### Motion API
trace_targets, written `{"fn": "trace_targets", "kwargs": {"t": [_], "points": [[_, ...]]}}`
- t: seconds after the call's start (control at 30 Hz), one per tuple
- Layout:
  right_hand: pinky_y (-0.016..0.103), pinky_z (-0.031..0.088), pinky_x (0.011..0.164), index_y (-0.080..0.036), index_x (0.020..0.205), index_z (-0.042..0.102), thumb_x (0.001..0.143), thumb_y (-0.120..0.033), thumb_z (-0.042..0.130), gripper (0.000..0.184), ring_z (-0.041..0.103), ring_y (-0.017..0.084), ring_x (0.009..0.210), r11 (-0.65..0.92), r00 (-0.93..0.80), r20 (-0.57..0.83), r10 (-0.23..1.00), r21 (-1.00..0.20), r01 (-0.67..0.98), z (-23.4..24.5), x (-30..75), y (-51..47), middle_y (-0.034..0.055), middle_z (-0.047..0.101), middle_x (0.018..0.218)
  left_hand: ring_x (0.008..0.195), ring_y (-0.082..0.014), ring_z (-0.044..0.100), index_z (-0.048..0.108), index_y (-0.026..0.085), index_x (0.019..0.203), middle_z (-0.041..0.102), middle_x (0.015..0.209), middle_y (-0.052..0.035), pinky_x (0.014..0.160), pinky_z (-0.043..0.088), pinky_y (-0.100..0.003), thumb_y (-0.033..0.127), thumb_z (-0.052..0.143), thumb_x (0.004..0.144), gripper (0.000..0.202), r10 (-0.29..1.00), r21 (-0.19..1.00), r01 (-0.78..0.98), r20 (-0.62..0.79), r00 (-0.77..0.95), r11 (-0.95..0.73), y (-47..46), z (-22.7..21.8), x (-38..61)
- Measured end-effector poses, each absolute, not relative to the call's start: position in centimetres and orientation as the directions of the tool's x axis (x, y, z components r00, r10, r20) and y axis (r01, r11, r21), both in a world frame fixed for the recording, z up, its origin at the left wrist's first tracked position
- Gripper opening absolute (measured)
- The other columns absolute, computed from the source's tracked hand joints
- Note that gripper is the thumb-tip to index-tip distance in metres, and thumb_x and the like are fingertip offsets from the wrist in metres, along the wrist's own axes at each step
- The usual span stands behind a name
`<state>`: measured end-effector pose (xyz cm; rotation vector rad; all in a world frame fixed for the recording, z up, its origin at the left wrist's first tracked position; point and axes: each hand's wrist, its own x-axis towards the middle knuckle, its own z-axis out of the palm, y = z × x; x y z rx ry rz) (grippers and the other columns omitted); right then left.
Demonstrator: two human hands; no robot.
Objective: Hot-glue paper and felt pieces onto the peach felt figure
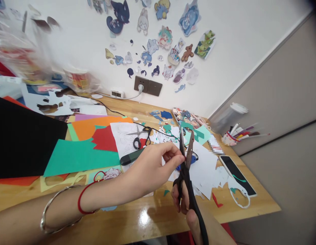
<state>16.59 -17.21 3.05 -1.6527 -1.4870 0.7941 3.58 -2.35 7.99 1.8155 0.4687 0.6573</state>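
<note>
Mid-cut above the counter: your right hand grips the black scissors, blades slightly parted and upright, while your left hand pinches a tiny scrap, barely visible, at the blades. Next move, likely: steady closing snips.

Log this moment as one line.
right hand: holds black scissors, blades open | left hand: fingertips at blades | wooden table: coloured paper

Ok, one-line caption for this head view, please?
Right hand holds open black scissors upright while the left hand pinches something tiny at the blades, above a wooden desk littered with coloured paper.
</note>
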Motion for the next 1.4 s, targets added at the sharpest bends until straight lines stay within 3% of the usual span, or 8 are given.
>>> {"fn": "trace_targets", "kwargs": {"t": [0.47,0.53,0.7,0.87,1.0,1.1,1.23,1.4], "points": [[0.028,0.042,0.059,-0.022,0.088,0.050,0.082,-0.064,0.035,0.045,0.051,0.017,0.069,-0.117,0.132,-0.052,0.990,-0.826,0.552,2.3,17.9,-17.4,0.0030,0.054,0.078,0.056,-0.0075,0.047,0.057,0.016,0.076,0.057,0.068,0.0024,0.053,0.039,-0.018,0.028,0.048,0.086,0.018,0.591,0.945,-0.010,0.212,0.778,-0.327,-2.1,8.0,3.8],[0.031,0.045,0.068,-0.023,0.097,0.049,0.085,-0.061,0.033,0.044,0.055,0.019,0.079,-0.238,0.230,-0.114,0.966,-0.732,0.638,3.8,19.5,-17.1,0.0044,0.058,0.086,0.058,-0.0077,0.049,0.058,0.016,0.076,0.058,0.068,0.0021,0.054,0.040,-0.018,0.028,0.048,0.087,0.019,0.583,0.947,-0.021,0.215,0.783,-0.321,-2.0,7.9,3.8],[0.039,0.046,0.075,-0.018,0.098,0.052,0.079,-0.064,0.035,0.053,0.061,0.028,0.086,-0.712,0.681,-0.207,0.702,-0.232,0.663,4.5,26.4,-16.6,0.0123,0.063,0.094,0.058,-0.0084,0.051,0.060,0.016,0.075,0.060,0.071,0.0006,0.056,0.043,-0.020,0.027,0.048,0.085,0.019,0.558,0.955,-0.011,0.182,0.810,-0.296,-1.7,7.7,3.9],[0.048,0.045,0.067,-0.013,0.078,0.061,0.071,-0.051,0.052,0.040,0.062,0.039,0.080,-0.810,0.793,-0.170,0.585,-0.066,0.583,3.4,31.2,-17.0,0.0229,0.064,0.083,0.059,-0.0094,0.051,0.060,0.016,0.076,0.059,0.069,0.0002,0.057,0.043,-0.021,0.030,0.049,0.084,0.020,0.525,0.962,0.035,0.117,0.843,-0.270,-1.3,7.2,4.2],[0.053,0.043,0.076,-0.009,0.088,0.064,0.075,-0.043,0.052,0.038,0.060,0.041,0.092,-0.752,0.749,-0.077,0.658,-0.129,0.647,4.5,29.2,-16.3,0.0267,0.062,0.097,0.055,-0.0088,0.048,0.060,0.014,0.073,0.053,0.061,0.0017,0.052,0.040,-0.020,0.027,0.051,0.081,0.018,0.511,0.970,0.074,0.055,0.858,-0.230,-1.0,6.6,4.9],[0.038,0.046,0.085,-0.021,0.110,0.057,0.083,-0.047,0.044,0.040,0.058,0.025,0.102,-0.560,0.585,-0.004,0.811,-0.296,0.774,5.9,24.9,-14.8,0.0109,0.059,0.117,0.054,-0.0088,0.048,0.060,0.013,0.073,0.055,0.062,0.0009,0.051,0.039,-0.020,0.026,0.051,0.080,0.017,0.521,0.975,0.071,0.050,0.852,-0.210,-1.0,6.1,5.6],[0.031,0.051,0.071,-0.022,0.091,0.062,0.082,-0.044,0.053,0.026,0.063,0.018,0.080,-0.117,0.359,0.176,0.917,-0.740,0.663,6.3,19.6,-12.7,0.0051,0.067,0.095,0.059,-0.0096,0.052,0.062,0.014,0.077,0.060,0.068,-0.0014,0.056,0.043,-0.020,0.026,0.051,0.080,0.017,0.554,0.975,0.026,0.102,0.826,-0.218,-1.2,5.5,5.9],[0.026,0.048,0.058,-0.020,0.084,0.061,0.081,-0.041,0.056,0.022,0.061,0.015,0.067,-0.075,0.460,0.245,0.854,-0.815,0.574,5.4,18.5,-11.4,0.0028,0.065,0.077,0.058,-0.0082,0.054,0.062,0.013,0.078,0.062,0.071,-0.0018,0.057,0.045,-0.019,0.024,0.049,0.083,0.018,0.570,0.965,-0.028,0.179,0.802,-0.262,-1.2,5.1,5.6]]}}
